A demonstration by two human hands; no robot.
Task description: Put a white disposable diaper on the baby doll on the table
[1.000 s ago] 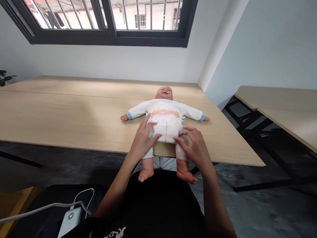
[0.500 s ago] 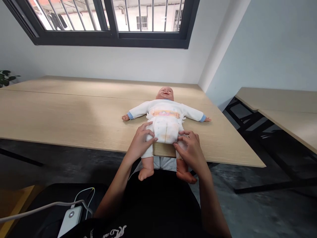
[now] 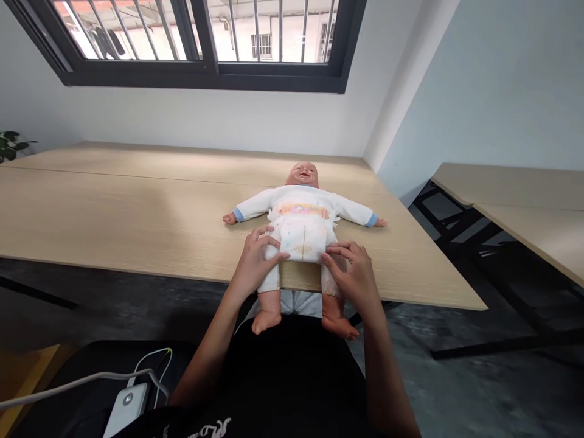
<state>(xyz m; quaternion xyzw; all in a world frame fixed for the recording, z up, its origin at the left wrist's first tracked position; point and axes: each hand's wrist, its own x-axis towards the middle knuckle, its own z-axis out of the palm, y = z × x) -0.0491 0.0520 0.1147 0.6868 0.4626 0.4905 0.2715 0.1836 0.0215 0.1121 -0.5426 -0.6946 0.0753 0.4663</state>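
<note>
A baby doll point(image 3: 305, 175) lies face up near the table's front edge, arms spread, its bare feet hanging past the edge. It wears a white top point(image 3: 260, 204) with blue cuffs and white leggings. Over these sits a white diaper point(image 3: 303, 240) with a coloured waistband strip and a yellowish mark low on its front. My left hand point(image 3: 258, 258) curls around the diaper's left leg edge, thumb on the lower corner. At the opposite edge, my right hand point(image 3: 351, 267) pinches the border between thumb and fingers. Some fingertips are hidden against the legs.
The wooden table point(image 3: 137, 207) runs to the wall under a barred window point(image 3: 274, 36). Another table point(image 3: 524, 188) stands at the right. Low on the left, a white power bank point(image 3: 128, 404) with cables rests on a black chair point(image 3: 82, 377).
Both hands stay at the diaper's leg edges with only small finger shifts. My right fingers lie a little flatter over the leg. The view has shifted slightly.
</note>
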